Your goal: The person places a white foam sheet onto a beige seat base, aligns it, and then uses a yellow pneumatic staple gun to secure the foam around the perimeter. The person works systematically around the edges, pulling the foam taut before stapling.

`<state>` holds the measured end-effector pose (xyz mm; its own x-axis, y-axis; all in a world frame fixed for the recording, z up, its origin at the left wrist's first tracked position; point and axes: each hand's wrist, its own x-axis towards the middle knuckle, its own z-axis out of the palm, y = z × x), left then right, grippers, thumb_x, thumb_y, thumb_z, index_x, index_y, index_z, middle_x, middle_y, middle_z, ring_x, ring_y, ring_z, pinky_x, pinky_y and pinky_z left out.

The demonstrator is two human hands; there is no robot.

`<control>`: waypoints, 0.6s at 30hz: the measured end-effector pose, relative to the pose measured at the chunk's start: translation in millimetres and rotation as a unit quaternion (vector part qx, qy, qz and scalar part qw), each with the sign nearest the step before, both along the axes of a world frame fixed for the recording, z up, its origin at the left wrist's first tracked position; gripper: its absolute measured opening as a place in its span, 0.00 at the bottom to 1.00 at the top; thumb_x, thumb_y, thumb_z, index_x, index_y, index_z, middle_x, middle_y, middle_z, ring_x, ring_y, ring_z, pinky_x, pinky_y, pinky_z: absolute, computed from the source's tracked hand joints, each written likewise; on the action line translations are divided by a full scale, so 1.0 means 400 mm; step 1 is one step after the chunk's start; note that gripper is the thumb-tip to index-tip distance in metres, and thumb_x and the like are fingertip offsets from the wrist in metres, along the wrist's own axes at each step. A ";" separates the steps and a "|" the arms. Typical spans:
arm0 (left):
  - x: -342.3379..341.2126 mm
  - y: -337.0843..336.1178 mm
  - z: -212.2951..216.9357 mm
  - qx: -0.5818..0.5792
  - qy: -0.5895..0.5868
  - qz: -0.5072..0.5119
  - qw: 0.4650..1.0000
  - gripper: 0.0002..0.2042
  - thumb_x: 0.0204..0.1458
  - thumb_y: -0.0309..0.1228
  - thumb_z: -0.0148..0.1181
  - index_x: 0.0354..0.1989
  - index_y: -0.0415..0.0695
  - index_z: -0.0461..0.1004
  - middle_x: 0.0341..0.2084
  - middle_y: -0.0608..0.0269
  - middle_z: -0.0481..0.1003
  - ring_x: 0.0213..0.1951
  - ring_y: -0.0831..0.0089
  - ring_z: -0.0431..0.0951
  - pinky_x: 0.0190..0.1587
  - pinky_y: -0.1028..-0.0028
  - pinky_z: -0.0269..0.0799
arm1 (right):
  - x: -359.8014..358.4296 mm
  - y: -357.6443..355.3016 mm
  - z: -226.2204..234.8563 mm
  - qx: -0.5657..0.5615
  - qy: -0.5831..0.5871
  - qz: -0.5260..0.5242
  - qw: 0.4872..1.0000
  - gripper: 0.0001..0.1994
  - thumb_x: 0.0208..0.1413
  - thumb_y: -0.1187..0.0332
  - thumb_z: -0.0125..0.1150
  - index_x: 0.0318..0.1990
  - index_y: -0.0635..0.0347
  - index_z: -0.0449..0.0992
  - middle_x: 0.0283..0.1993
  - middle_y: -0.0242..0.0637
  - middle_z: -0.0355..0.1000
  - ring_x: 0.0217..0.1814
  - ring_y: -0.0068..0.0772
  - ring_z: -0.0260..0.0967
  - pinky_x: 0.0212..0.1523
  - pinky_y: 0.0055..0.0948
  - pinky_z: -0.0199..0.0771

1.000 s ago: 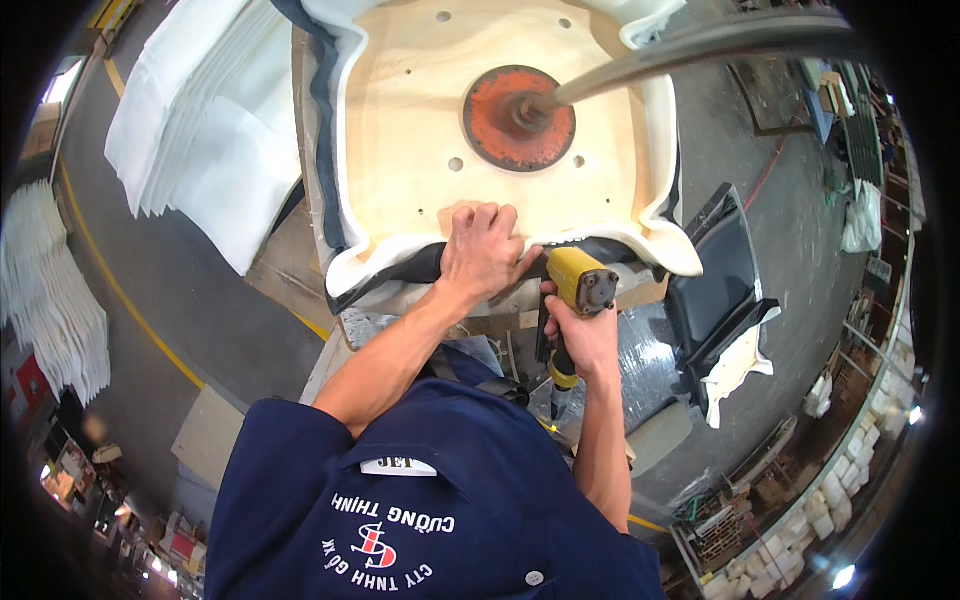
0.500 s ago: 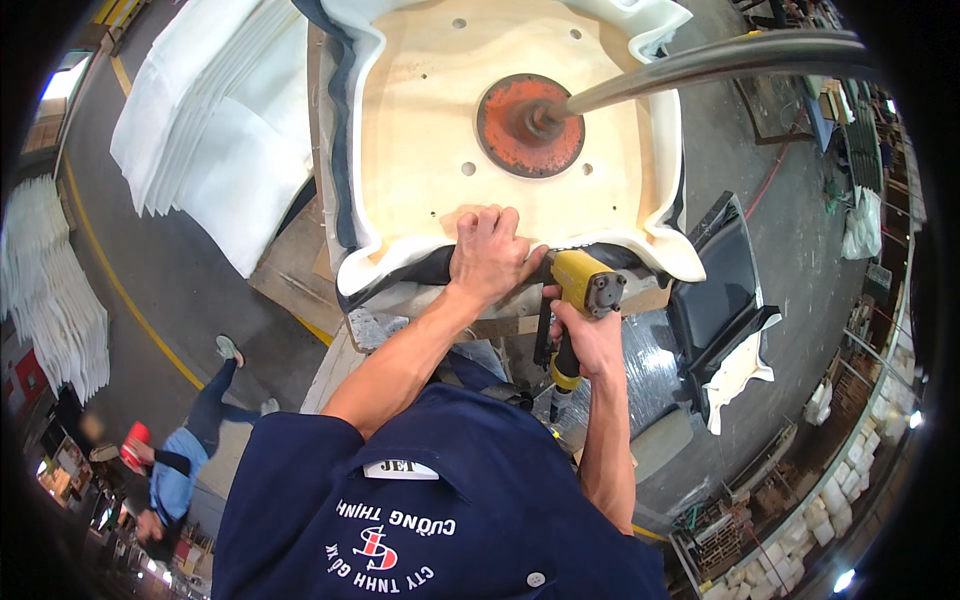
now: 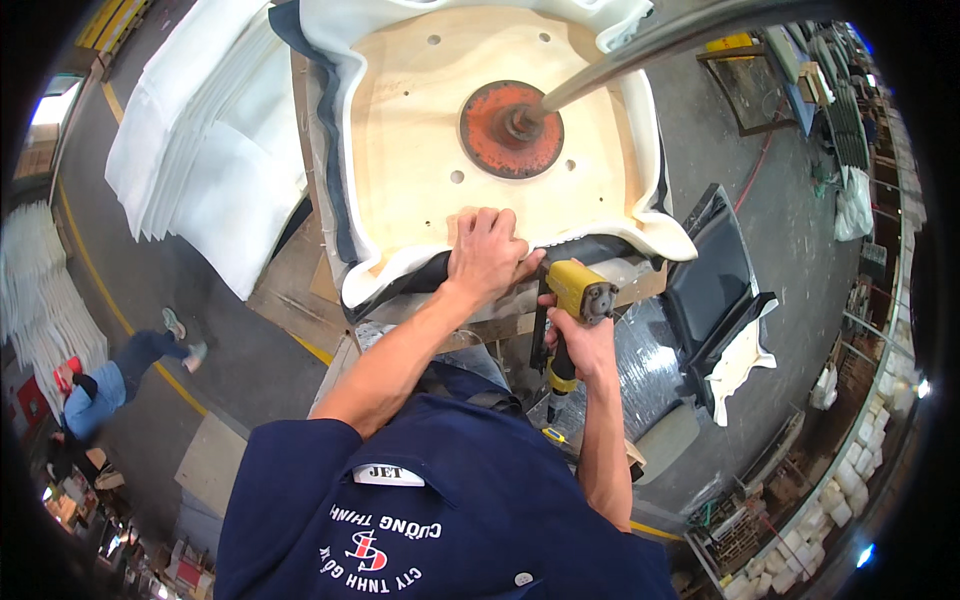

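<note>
A pale wooden seat board (image 3: pixel 400 150) lies in front of me, wrapped at its rim by white padding (image 3: pixel 670 238) and a black cover (image 3: pixel 420 282). My left hand (image 3: pixel 487 255) grips the near edge of the cover, its fingers curled over onto the board. In my right hand (image 3: pixel 585 345) is a yellow staple gun (image 3: pixel 580 285), held by its black handle. The gun's nose meets the cover's folded edge close beside my left thumb; the exact contact is hidden. A row of staples shows along the edge right of the nose.
A round orange-red press plate (image 3: pixel 490 150) on a metal bar (image 3: pixel 650 60) bears down on the board. Stacked white padding sheets (image 3: pixel 210 140) stand at left. A black upholstered seat (image 3: pixel 710 290) lies at right. Another person (image 3: pixel 105 385) walks at far left.
The view has shifted slightly. My hands keep their hold on the cover and the staple gun, with the gun barely moved along the edge. The other person has moved farther left.
</note>
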<state>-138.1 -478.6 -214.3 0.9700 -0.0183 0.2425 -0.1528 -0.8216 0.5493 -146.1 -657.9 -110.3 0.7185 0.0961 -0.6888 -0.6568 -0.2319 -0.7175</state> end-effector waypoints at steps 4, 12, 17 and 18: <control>-0.024 0.052 0.040 0.030 0.001 -0.052 0.998 0.19 0.49 0.50 0.67 0.19 0.46 0.81 0.36 0.61 0.71 0.47 0.60 0.67 0.51 0.57 0.58 | 0.017 -0.014 0.004 0.030 0.010 -0.009 0.999 0.39 0.54 0.83 0.58 0.75 0.57 0.57 0.46 0.41 0.80 0.23 0.23 0.71 0.25 0.25 0.76; -0.016 0.021 -0.006 0.042 -0.031 0.013 0.999 0.16 0.50 0.46 0.67 0.18 0.48 0.80 0.34 0.64 0.71 0.45 0.61 0.67 0.50 0.57 0.58 | 0.042 0.022 0.030 0.002 0.020 0.038 0.999 0.39 0.54 0.82 0.59 0.75 0.58 0.57 0.46 0.41 0.80 0.24 0.23 0.71 0.26 0.25 0.75; -0.015 0.022 -0.004 0.042 -0.013 0.029 0.999 0.15 0.50 0.44 0.68 0.18 0.49 0.81 0.35 0.64 0.71 0.45 0.62 0.67 0.49 0.57 0.58 | 0.050 0.039 0.025 -0.018 0.041 0.065 0.997 0.38 0.54 0.82 0.60 0.75 0.59 0.57 0.46 0.42 0.79 0.24 0.23 0.71 0.26 0.25 0.75; -0.014 0.020 -0.004 0.038 -0.007 0.029 0.999 0.15 0.50 0.44 0.68 0.19 0.49 0.81 0.35 0.64 0.71 0.45 0.62 0.67 0.49 0.57 0.58 | 0.054 0.044 0.029 -0.028 0.045 0.071 0.996 0.38 0.54 0.82 0.60 0.75 0.59 0.57 0.46 0.42 0.79 0.24 0.23 0.71 0.26 0.25 0.75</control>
